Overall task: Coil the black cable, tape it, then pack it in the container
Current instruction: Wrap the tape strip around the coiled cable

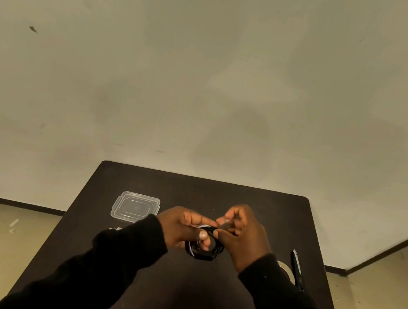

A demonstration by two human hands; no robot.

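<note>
Head view hides most of the tape roll (287, 270) behind a sleeve; left hand (181, 228) and right hand (240, 235) pinch the coiled black cable (204, 248), fingers closed.

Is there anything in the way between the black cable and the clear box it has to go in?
Nothing on the table lies between them. The coiled black cable is held in the left hand and right hand. The clear container sits to the left, but its lid looks closed.

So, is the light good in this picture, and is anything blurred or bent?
Head view: dim, yellowish light; the black cable and dark sleeves merge with the dark table; the clear container shows faint glare; both hands are slightly soft; wide-angle bending tilts the edges.
</note>
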